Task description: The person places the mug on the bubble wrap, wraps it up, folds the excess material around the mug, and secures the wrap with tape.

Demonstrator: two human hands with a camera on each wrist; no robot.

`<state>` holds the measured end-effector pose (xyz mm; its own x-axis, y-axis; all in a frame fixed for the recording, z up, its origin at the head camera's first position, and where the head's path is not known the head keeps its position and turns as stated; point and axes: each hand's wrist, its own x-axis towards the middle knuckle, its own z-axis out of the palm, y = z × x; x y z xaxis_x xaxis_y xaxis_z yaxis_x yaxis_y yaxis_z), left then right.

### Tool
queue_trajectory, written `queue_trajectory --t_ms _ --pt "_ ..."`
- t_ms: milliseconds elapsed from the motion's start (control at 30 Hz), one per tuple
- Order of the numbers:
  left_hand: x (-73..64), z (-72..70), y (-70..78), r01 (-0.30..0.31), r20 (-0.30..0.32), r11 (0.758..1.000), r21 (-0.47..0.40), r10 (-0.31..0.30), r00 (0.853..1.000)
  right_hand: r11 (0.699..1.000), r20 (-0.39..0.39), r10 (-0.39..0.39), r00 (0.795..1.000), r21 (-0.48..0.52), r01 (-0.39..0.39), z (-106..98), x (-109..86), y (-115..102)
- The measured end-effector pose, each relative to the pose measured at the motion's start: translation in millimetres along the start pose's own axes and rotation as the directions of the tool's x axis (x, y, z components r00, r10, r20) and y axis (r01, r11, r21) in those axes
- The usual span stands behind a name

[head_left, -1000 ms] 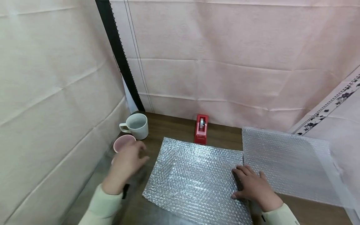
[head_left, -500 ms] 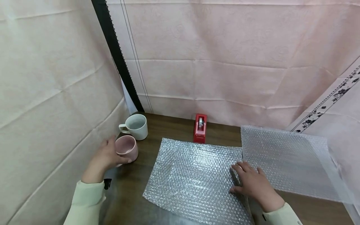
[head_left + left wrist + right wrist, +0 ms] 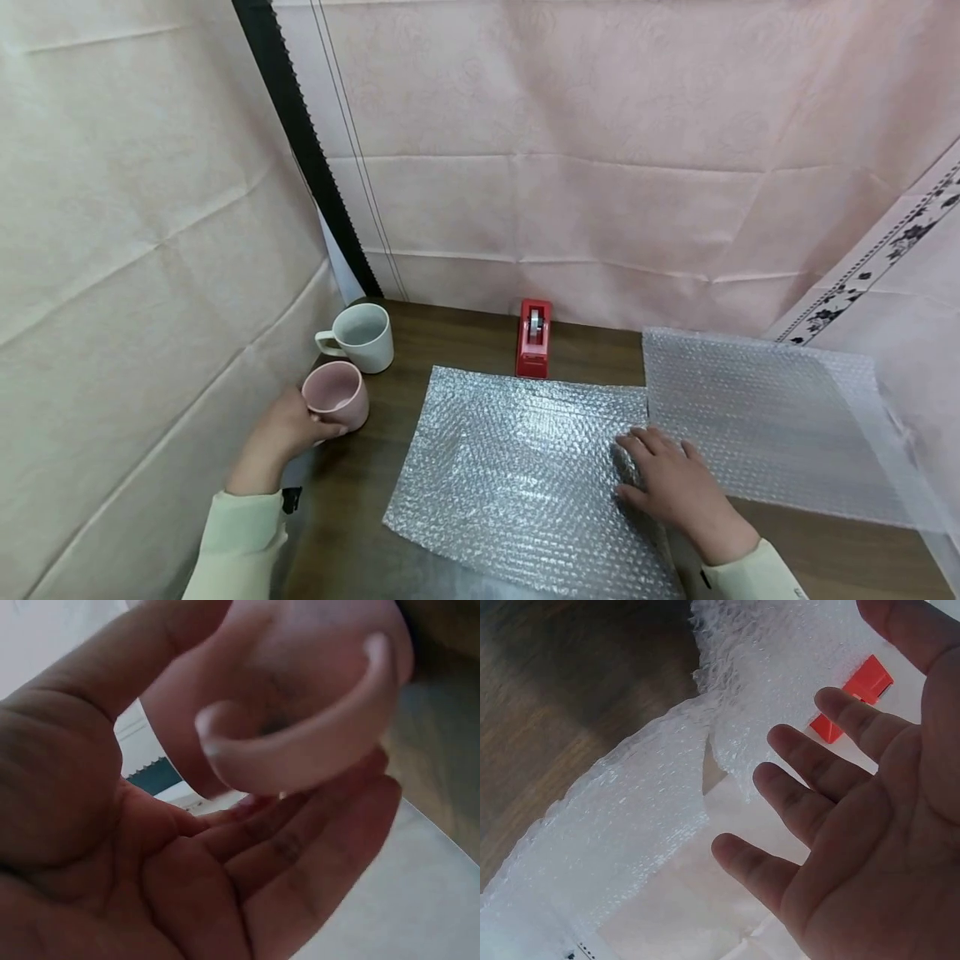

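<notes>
At the left of the head view a pink mug point(image 3: 337, 395) stands on the table, and my left hand point(image 3: 283, 433) grips it from its left side. The left wrist view shows the thumb along the mug's wall and the fingers bent around the side with the handle point(image 3: 307, 754). A sheet of bubble wrap point(image 3: 517, 467) lies flat in the middle of the table. My right hand point(image 3: 678, 492) rests at its right edge, fingers spread and holding nothing; the right wrist view shows them straight and apart.
A pale grey-white mug point(image 3: 364, 337) stands just behind the pink one. A red tape dispenser point(image 3: 534, 340) sits behind the bubble wrap. Another bubble wrap sheet point(image 3: 765, 425) lies at the right. Pale cloth walls point(image 3: 600, 167) enclose the table point(image 3: 337, 517) at the back and sides.
My left hand has moved left and down from over the pink mug to its left side, then its fingers closed in on it. The right hand has stayed nearly still.
</notes>
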<state>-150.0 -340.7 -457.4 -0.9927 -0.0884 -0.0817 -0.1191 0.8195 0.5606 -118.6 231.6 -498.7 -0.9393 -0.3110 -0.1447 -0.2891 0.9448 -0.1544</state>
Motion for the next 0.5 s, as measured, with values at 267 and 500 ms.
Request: queue_trajectory --t_ms 267,500 --pt "-6.7 -4.1 -9.4 0.047 0.072 0.997 0.064 -0.051 0.996 1.000 0.013 0.016 1.000 -0.009 -0.016 -1 -0.8 -1" --pt "-10.1 -9.4 -4.5 0.121 0.057 0.992 0.048 -0.123 0.991 1.000 -0.004 0.006 1.000 -0.006 -0.006 2 -1.0 -2"
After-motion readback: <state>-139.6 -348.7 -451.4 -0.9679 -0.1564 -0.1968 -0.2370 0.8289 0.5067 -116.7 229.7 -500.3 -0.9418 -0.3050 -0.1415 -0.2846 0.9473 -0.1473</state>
